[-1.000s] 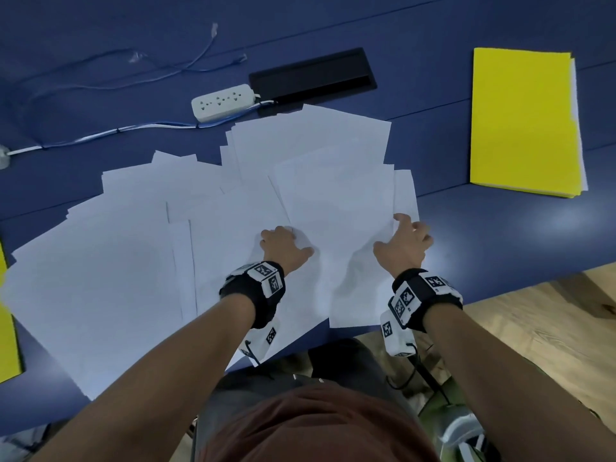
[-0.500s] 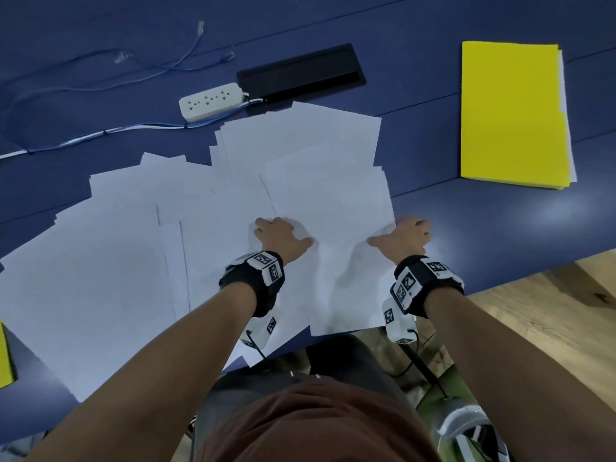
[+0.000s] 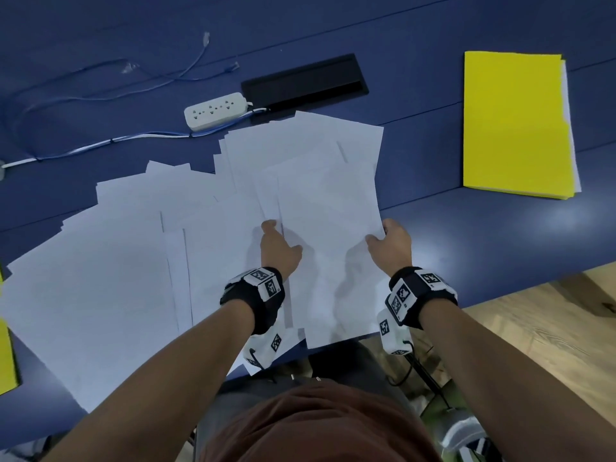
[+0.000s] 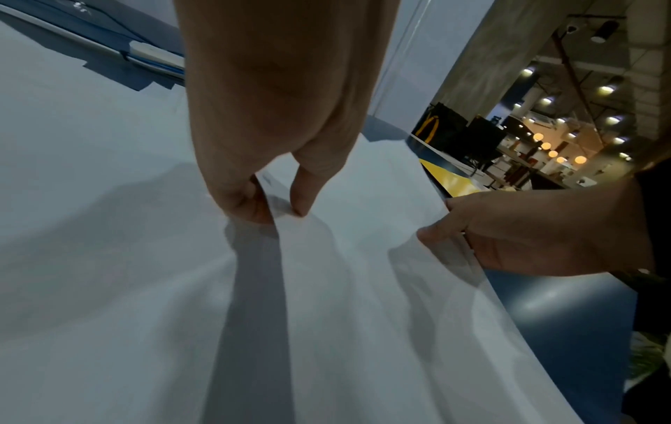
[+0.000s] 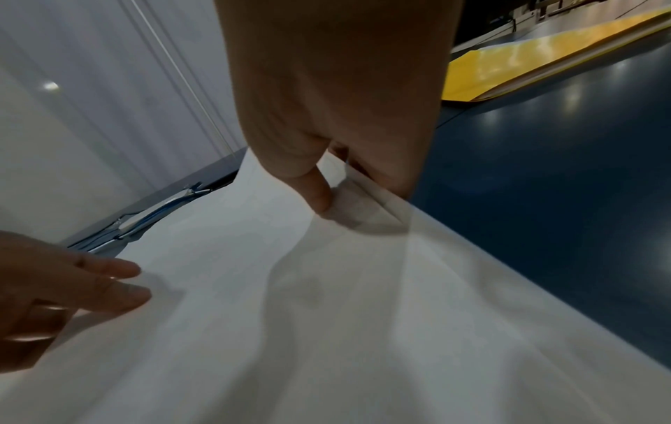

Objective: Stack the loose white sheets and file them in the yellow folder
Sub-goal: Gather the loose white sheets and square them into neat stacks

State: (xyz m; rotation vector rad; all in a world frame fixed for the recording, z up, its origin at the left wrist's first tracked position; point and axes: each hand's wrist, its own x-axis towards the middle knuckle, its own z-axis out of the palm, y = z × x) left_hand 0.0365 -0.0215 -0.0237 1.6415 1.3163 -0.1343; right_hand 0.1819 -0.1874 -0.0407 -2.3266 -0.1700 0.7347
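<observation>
Several loose white sheets (image 3: 110, 281) lie fanned over the blue table (image 3: 500, 248). A small pile of sheets (image 3: 328, 235) on top of them bows up between my hands. My left hand (image 3: 278, 245) pinches its left edge, with the fingertips (image 4: 301, 203) down on the paper. My right hand (image 3: 388, 240) grips its right edge, thumb (image 5: 319, 195) on top and fingers underneath. The shut yellow folder (image 3: 516, 125) lies flat at the far right, apart from the sheets, with white paper showing along its right side.
A white power strip (image 3: 215, 110) with blue and white cables (image 3: 100, 148) and a black cable hatch (image 3: 303, 80) sit beyond the sheets. Another yellow folder (image 3: 6, 355) pokes in at the left edge. The near table edge runs just below my wrists.
The sheet that stuck out to the right now lies in line with the pile. My right hand has gone from lying on the paper to gripping its right edge.
</observation>
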